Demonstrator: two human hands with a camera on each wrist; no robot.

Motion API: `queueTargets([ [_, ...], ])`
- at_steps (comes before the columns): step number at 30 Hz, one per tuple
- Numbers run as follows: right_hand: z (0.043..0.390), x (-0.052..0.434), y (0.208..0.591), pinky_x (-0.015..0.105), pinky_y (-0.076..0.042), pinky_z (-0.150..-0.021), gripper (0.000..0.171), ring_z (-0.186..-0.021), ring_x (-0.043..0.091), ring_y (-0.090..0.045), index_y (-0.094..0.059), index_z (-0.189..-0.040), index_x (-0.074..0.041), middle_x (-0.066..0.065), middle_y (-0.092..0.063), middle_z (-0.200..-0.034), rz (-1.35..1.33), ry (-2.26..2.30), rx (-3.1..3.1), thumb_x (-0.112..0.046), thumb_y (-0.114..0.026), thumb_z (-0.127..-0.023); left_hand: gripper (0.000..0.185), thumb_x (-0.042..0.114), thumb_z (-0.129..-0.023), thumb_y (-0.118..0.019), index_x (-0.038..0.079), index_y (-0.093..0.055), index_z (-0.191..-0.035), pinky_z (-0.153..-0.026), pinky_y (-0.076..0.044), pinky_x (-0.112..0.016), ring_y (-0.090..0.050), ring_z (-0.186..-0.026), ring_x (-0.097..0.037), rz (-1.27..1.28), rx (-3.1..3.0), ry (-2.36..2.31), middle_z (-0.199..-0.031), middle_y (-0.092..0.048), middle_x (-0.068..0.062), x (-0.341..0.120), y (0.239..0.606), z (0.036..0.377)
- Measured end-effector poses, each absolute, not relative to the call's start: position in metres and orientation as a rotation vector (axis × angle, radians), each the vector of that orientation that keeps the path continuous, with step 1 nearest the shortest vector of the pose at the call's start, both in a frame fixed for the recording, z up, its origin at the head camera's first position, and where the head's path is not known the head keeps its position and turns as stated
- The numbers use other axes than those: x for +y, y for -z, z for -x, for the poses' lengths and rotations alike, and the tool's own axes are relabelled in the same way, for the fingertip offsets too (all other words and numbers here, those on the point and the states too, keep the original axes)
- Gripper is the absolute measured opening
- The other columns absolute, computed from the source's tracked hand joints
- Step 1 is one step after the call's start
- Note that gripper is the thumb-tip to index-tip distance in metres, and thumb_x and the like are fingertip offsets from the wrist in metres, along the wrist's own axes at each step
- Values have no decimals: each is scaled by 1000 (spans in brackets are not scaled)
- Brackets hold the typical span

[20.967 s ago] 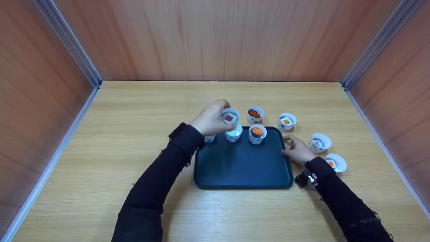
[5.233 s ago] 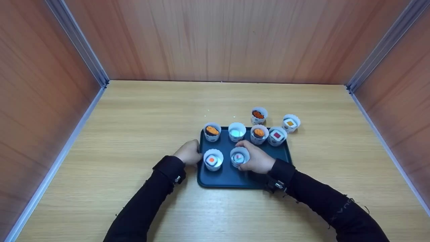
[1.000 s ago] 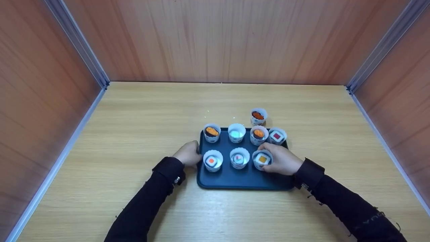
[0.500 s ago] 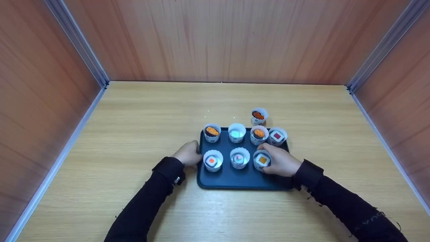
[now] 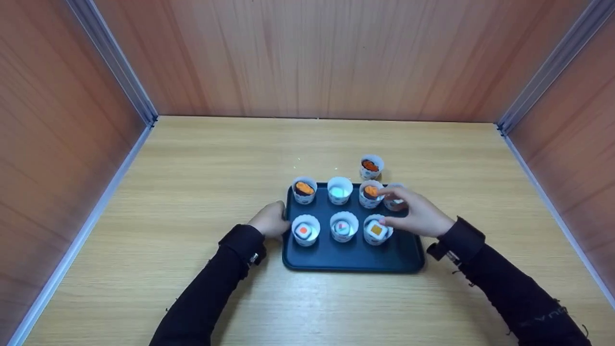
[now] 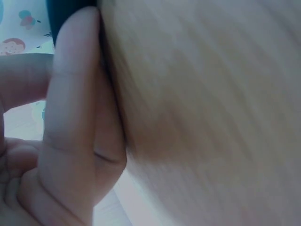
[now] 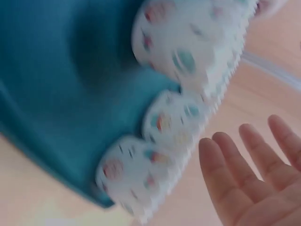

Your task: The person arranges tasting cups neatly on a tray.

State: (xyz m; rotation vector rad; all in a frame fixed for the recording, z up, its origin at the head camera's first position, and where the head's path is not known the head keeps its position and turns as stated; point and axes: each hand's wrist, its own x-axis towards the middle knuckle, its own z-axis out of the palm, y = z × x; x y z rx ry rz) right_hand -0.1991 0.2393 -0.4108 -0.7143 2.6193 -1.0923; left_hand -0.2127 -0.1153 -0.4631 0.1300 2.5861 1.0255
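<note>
My left hand (image 5: 270, 219) holds the left edge of a dark teal tray (image 5: 336, 258); in the left wrist view, its fingers (image 6: 73, 94) lie along that edge. My right hand (image 5: 417, 214) hovers over the tray's right side, fingers spread and nothing held. Just left of its thumb stands a printed paper cup (image 5: 372, 239) holding a white piece with a yellow square. Behind those fingers, another paper cup (image 5: 394, 204) is partly covered. In the right wrist view, the right hand's fingers (image 7: 218, 174) are apart from the blurred printed cups (image 7: 188, 42).
More cups stand on the tray: one with an orange-topped piece (image 5: 302, 199), a pale one (image 5: 339, 198), another orange-topped one (image 5: 369, 201), and two front cups (image 5: 305, 240), (image 5: 343, 238). A cup with a dark red-orange piece (image 5: 371, 174) stands behind the tray. Wooden panels enclose the table.
My right hand has let go of the cup with the yellow-square piece and moved up and right. That cup stays in the front row. The left hand stays at the tray edge.
</note>
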Motion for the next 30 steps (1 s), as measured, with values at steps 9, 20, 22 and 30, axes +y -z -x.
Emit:
queueTargets([
  [9, 237, 261, 382, 69, -17, -112, 102, -149, 41, -14, -16, -157, -32, 10, -15, -164, 536, 967, 2684, -47, -79, -78, 17, 9, -87, -62, -2, -59, -100, -74, -48, -34, -57, -79, -22, -154, 2613, -989, -87, -58, -9, -115, 464, 214],
  [20, 305, 250, 368, 62, -14, -118, 104, -151, 40, -6, -12, -158, -19, 15, -6, -165, 542, 771, 2783, -29, -80, -81, 14, 6, -86, -61, -2, -57, -96, -71, -46, -32, -56, -78, -23, -163, 2632, -968, -84, -56, -8, -119, 462, 212],
  [22, 316, 244, 368, 60, -14, -118, 103, -151, 39, -6, -13, -158, -17, 15, -6, -165, 534, 733, 2791, -26, -80, -81, 14, 7, -86, -61, -2, -57, -97, -67, -46, -31, -58, -75, -23, -142, 2622, -976, -83, -56, -8, -120, 461, 211],
  [30, 341, 222, 381, 67, -12, -115, 101, -151, 38, -11, -15, -158, -20, 14, -8, -165, 421, 474, 2782, -19, -79, -79, 20, 9, -89, -61, -2, -57, -104, -65, -46, -29, -58, -75, -22, -103, 2589, -997, -85, -57, -9, -120, 460, 208],
])
